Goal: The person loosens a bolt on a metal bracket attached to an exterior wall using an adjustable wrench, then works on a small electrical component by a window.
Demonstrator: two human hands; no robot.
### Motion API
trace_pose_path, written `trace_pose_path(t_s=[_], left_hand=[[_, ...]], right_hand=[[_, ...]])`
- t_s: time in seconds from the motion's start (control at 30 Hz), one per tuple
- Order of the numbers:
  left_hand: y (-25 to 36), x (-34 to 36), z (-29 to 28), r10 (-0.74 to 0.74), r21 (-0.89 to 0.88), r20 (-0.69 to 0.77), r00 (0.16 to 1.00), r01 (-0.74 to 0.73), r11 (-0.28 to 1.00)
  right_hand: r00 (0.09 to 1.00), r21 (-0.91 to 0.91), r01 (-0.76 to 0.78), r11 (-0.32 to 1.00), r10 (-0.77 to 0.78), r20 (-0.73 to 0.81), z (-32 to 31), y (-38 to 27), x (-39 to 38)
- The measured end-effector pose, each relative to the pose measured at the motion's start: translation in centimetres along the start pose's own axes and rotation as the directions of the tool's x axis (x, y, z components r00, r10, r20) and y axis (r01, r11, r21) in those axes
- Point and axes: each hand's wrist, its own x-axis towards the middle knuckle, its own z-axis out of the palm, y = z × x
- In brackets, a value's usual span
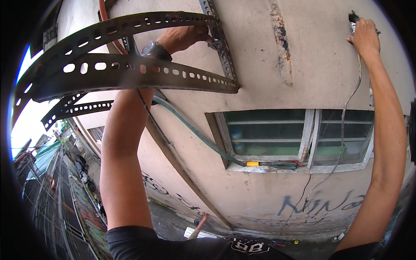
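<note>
L hand (185, 38) @ brkt (173, 81); R hand (366, 38) @ hole (353, 17)

This is outdoors, high against the outer wall (251, 93) of a building, above a paved lane. Stained beige plaster, a slatted window (268, 130) seen from outside and a slotted steel frame (182, 82) jutting from the wall show it. Well below, spray-painted graffiti (320, 206) marks the wall above grey pavement (171, 221). At the left, many cables (47, 203) run under pale sky (30, 125); a small, distorted dark shape there is probably a motorcycle (90, 185).
</note>
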Motion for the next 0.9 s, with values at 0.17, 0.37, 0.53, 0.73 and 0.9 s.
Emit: trace_pose_path(t_s=[0.17, 0.37, 0.53, 0.73, 0.9], left_hand=[[-0.3, -0.5, 0.6, 0.1, 0.129, -0.077, 0.992, -0.089, 0.988], [-0.5, -0.4, 0.9, 0.143, 0.174, -0.098, 0.985, -0.124, 0.977], [-1.2, -0.4, 1.6, 0.201, 0.202, -0.104, 0.974, -0.177, 0.963], [-0.9, -0.2, 1.0, 0.154, 0.227, -0.066, 0.986, -0.135, 0.964], [0.3, -1.2, 1.3, 0.06, 0.254, -0.078, 0.995, -0.038, 0.967]], right_hand=[[0.999, 0.01, -0.031, 0.999, 0.031, -0.015, -0.3, 0.3, -0.2], [0.999, 0.07, 0.004, 0.998, -0.001, -0.04, 0.6, 0.3, 0.3], [0.989, 0.088, -0.078, 0.993, 0.088, -0.117, 0.2, -0.1, -0.3], [0.988, 0.027, -0.092, 0.995, 0.095, -0.119, 2.4, -0.4, 0.8], [0.998, 0.136, -0.034, 0.99, 0.039, -0.039, -0.7, 0.2, -0.4]])
